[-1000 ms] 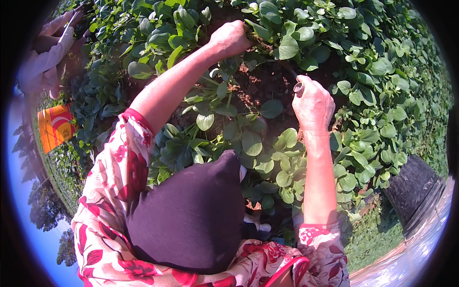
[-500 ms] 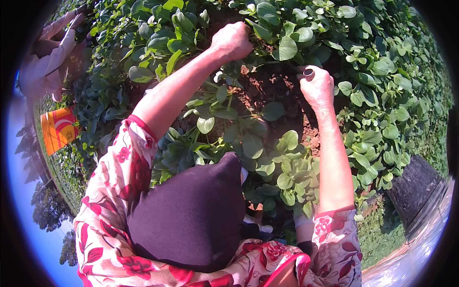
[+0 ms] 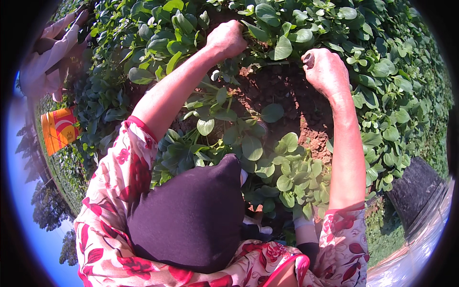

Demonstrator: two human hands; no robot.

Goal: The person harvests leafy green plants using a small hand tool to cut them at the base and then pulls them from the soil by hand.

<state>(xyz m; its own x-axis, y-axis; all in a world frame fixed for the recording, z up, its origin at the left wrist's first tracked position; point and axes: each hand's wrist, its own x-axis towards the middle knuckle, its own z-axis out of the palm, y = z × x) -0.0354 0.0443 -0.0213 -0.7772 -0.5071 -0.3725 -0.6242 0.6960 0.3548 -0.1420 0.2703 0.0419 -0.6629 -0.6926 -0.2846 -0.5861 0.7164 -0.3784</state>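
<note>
Around a bare patch of reddish-brown soil (image 3: 287, 88), 2 hands are at work among leafy greens (image 3: 282, 48) with broad, rounded leaves, which crowd its far edge and both flanks. At the far left corner of the soil, the left hand (image 3: 227, 39) is curled into a tight fist with its back upward, pressed in beside the stems; the fingers hide its palm, so I cannot tell what, if anything, it has hold of. At the far right corner of the soil, the right hand (image 3: 327, 71) is wrapped fully round a handle (image 3: 309, 60), whose dark, round end pokes out above the curled fingers; the working end of the tool cannot be made out clearly. On the near side of the soil sits a clump of paler green plants (image 3: 296, 179), and to the near left of it a knee (image 3: 191, 215) in dark cloth, next to a floral sleeve (image 3: 117, 165) in red and cream. Well off to the left of the soil stands 1 orange bucket (image 3: 60, 130), and beyond that, to the far left, 1 co-worker (image 3: 52, 67) in light clothing bends over the plants. To the near right of the soil lies a black container (image 3: 415, 191).
</note>
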